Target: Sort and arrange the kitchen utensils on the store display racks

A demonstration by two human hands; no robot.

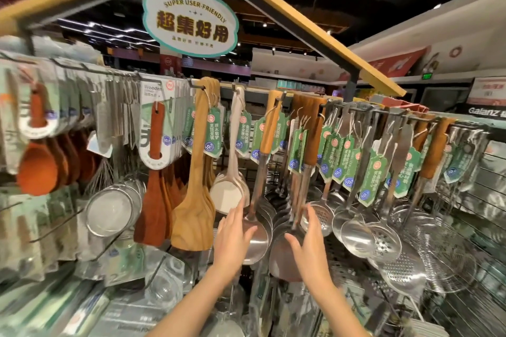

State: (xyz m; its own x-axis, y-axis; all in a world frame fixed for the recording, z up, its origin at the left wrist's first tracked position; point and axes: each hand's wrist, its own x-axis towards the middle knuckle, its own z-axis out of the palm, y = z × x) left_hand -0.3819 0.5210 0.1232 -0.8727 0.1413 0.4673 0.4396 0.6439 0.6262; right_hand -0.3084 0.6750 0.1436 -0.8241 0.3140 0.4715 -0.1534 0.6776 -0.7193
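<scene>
Steel ladles with wooden handles [257, 238] hang in a row from rack hooks at the middle of the display. My left hand [234, 232] is raised with straight fingers at the left edge of the front ladle's bowl. My right hand [308, 238] is spread open in front of the neighbouring ladles [284, 257], fingers up beside a slotted skimmer [317, 217]. Neither hand grips anything. Light wooden spatulas [193, 216] and a white spoon [227, 194] hang just to the left.
Dark wooden spatulas [153, 200], orange-brown spoons [38, 169] and mesh strainers [111, 209] hang at left. More skimmers [383, 241] and wire baskets [443, 254] fill the right. An oval sign [190, 20] hangs from the wooden frame overhead. Packaged goods lie on the shelf below.
</scene>
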